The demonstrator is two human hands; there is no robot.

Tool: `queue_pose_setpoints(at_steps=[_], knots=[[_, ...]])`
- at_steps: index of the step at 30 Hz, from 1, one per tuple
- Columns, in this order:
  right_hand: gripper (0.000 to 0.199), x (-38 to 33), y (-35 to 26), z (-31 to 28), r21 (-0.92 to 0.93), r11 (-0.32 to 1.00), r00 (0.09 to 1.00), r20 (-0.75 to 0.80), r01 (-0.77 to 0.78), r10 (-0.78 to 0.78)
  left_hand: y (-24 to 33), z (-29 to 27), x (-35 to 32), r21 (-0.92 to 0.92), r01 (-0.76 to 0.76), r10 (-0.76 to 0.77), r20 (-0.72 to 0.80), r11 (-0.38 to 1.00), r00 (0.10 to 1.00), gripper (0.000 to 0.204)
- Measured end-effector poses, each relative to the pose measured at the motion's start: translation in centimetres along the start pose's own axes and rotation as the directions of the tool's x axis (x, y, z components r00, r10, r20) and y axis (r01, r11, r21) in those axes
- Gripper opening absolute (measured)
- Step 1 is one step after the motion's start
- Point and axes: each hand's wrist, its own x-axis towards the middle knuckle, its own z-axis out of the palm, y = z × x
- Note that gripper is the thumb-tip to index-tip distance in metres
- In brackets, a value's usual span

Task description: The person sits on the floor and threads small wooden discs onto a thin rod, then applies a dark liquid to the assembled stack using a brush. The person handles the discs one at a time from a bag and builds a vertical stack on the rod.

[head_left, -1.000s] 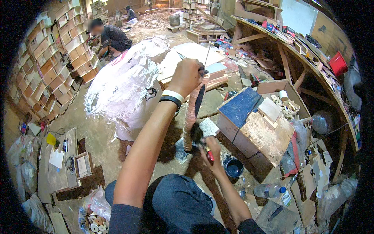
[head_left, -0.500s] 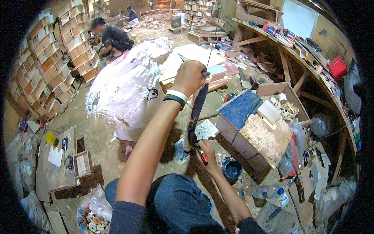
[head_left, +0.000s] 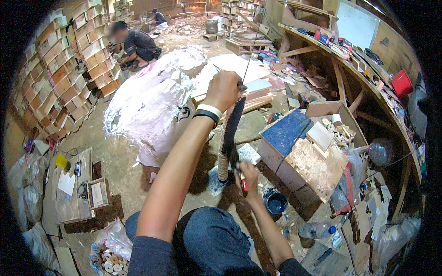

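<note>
In the head view, the left hand (head_left: 224, 89) is raised with its fingers curled tight around the top of a thin rod (head_left: 251, 48) on which a stack of wooden rings (head_left: 224, 147) stands nearly upright; the stack's long axis runs from about 12 to 6 o'clock, its foot on a scrap of paper (head_left: 217, 180) on the floor. The right hand (head_left: 247, 177) sits low, at about 5 o'clock from the stack's base and just beside it, fingers pinched around a red-handled brush (head_left: 242, 184) whose tip meets the black-coated side of the stack (head_left: 232, 126). The right hand is the nearer one to the unpainted lower rings, which lie at its 10 o'clock. A small blue pot of dark paint (head_left: 276, 203) rests at 4 o'clock from that hand, near it. The ground is bare dusty dirt (head_left: 124, 156). A wooden box with a blue lid (head_left: 287, 133) stands at 3 o'clock, a white sack (head_left: 152, 99) at 10 o'clock, and another person (head_left: 136, 43) crouches far off by stacked crates (head_left: 64, 78).
</note>
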Motion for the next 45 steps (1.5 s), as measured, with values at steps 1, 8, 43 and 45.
queue_pose_setpoints(at_steps=[1,8,43,45], knots=[[0.022,-2.2,0.6,0.4,-0.072,0.986,0.975,0.156,-0.148,0.157,-0.2,-0.1,-0.1,-0.012,0.002,-0.002,-0.009,1.0,1.0,0.014],[0.018,5.4,-1.0,-2.3,-0.034,0.992,0.982,-0.146,0.121,-0.124,-1.5,-0.2,0.2,-0.012,-0.028,0.027,-0.033,1.0,0.999,0.02],[0.019,10.1,-6.9,-5.7,-0.026,0.982,0.972,-0.139,0.189,-0.191,-0.7,-1.5,0.6,-0.042,0.063,-0.06,0.071,0.997,0.996,0.012],[0.02,8.0,-7.0,-5.2,0.04,0.98,0.979,-0.061,0.195,-0.193,-0.1,-1.5,0.5,-0.026,0.053,-0.052,0.038,0.998,0.998,0.011]])
